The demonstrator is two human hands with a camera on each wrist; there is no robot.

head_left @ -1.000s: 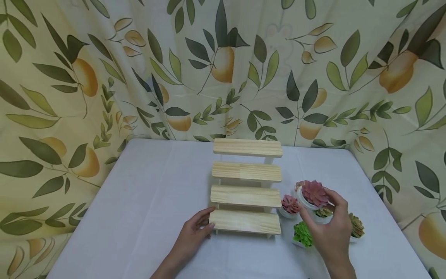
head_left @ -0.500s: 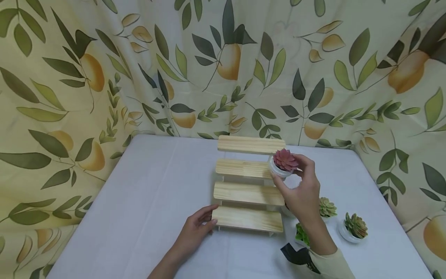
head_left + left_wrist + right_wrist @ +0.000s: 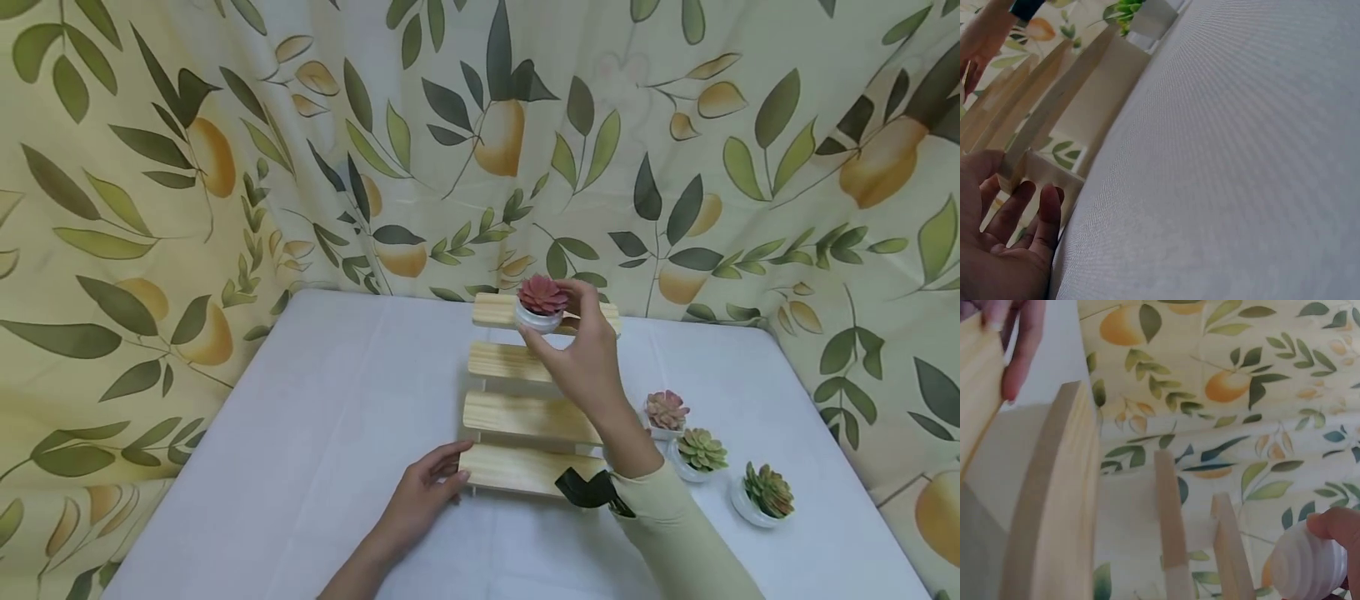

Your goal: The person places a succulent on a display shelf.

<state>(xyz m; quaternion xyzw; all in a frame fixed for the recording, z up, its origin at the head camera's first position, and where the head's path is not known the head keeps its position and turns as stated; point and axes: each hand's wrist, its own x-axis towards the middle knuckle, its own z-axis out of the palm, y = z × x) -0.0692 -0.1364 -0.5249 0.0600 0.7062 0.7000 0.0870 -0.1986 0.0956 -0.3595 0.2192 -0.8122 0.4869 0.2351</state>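
A stepped wooden shelf stand [image 3: 525, 417] with pale boards on white supports is on the table. My left hand [image 3: 423, 492] grips the left end of its lowest board; in the left wrist view the thumb is on the board and the fingers curl under it. My right hand [image 3: 581, 350] pinches a white ribbed pot [image 3: 1310, 559] between thumb and fingers. From this pot rises a pink-red succulent [image 3: 542, 295]. In the head view the pot overlaps the top board [image 3: 491, 310], left of its middle. The right forearm hides part of the lower boards.
To the stand's right are potted succulents: a pinkish one [image 3: 667, 410], a pale green one [image 3: 702, 450] and a green-brown one [image 3: 768, 492]. A bright green plant [image 3: 1127, 14] shows in the left wrist view. Fruit-patterned curtain [image 3: 420, 167] borders the white-covered table [image 3: 337, 400].
My right hand has carried the pink-red succulent left and away from me, from above the other pots to the top board. The left hand keeps its grip on the lowest board.
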